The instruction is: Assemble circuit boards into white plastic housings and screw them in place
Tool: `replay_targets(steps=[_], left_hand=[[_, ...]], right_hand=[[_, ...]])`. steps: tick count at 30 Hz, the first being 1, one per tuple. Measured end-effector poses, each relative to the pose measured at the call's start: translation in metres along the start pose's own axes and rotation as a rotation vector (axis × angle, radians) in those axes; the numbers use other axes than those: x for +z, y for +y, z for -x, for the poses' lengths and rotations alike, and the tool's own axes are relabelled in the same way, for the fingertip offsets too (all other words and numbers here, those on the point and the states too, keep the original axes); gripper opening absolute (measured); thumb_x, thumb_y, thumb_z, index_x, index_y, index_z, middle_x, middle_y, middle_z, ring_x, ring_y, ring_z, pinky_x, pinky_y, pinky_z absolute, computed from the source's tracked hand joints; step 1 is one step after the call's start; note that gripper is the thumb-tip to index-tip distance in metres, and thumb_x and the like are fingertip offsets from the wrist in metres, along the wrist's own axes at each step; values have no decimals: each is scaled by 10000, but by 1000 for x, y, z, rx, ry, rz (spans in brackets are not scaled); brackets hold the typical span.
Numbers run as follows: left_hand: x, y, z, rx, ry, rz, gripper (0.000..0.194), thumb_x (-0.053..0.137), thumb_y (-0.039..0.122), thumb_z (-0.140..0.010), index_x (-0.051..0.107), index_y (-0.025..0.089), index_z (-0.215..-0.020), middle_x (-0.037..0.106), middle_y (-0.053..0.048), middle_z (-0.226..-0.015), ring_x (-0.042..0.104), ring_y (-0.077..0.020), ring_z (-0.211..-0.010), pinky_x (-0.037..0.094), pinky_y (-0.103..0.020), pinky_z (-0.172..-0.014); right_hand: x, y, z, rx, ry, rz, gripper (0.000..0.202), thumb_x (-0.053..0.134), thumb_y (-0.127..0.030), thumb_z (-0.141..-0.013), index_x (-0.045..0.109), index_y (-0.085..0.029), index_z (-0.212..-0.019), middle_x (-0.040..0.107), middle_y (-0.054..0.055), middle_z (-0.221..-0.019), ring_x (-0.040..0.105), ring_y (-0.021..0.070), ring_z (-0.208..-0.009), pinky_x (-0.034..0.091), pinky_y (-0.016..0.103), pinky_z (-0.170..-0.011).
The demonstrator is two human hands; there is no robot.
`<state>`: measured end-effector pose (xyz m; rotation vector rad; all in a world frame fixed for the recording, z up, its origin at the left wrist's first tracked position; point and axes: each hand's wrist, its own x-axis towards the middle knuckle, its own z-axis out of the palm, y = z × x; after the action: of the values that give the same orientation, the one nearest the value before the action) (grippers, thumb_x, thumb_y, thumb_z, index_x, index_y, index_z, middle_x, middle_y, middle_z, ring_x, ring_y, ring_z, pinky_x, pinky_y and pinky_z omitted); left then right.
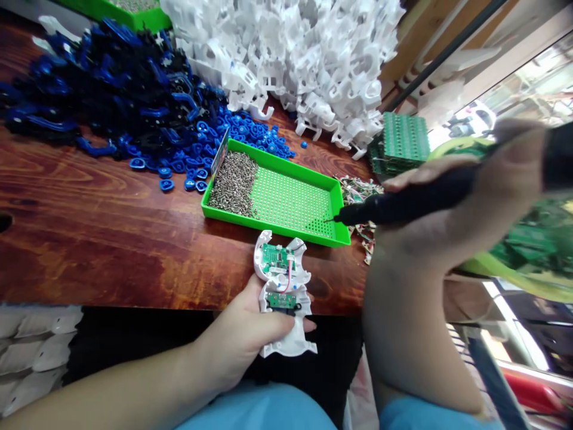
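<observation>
the left hand [250, 328] curls round the white casing [284, 337] while the right hand [447, 221] grips a black screwdriver [403, 200] over the green tray's [277, 229] right end.

From our seat, the tray [293, 194] lies at twelve o'clock on the table [111, 239], screws [233, 184] in its nine-o'clock end. We have buttons [203, 143] at eleven, casings [304, 60] behind the tray, stacked boards [404, 140] at one.

Left hand [250, 334] gripping white shell [290, 340], green screw tray [286, 229]
</observation>
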<state>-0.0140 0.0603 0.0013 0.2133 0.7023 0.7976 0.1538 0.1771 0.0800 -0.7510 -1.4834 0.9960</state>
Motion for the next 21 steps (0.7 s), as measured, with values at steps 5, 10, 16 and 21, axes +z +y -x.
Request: replay_targets(steps=[5,10,16,21], left_hand=[[1,0,0,0,25,8,480,697,65,-658,538,156,-1102,702,-41,-863,706,-264,-851,564,-278,-683],[2,-2,1,-26,51,23,474,737,91,-664,549,169,-1093,702,-58,-960,699,-283,-890,573,-305,-710],[8,0,4,-44,119,34,477,707,61,-701,523,170,-1128,713,-77,-996,708,-276,-863,579,-318,-700],[10,1,4,-62,141,44,474,734,87,-687,539,177,-1110,725,-63,-982,710,-272,-862,576,-312,-702]], right_hand=[[6,34,-16,-120,181,129,379,555,-569,-797,499,-299,-1057,560,-1,-695,613,207,-691,528,371,-591],[4,49,-37,-330,387,119,243,609,-453,-801,506,-257,-901,460,-60,-561,470,110,-411,474,299,-455],[7,57,-43,-349,391,70,240,607,-431,-781,487,-239,-860,449,-72,-540,634,165,-575,556,320,-525],[10,53,-38,-308,405,88,152,596,-368,-796,508,-253,-842,445,-83,-511,580,132,-477,567,316,-535]])
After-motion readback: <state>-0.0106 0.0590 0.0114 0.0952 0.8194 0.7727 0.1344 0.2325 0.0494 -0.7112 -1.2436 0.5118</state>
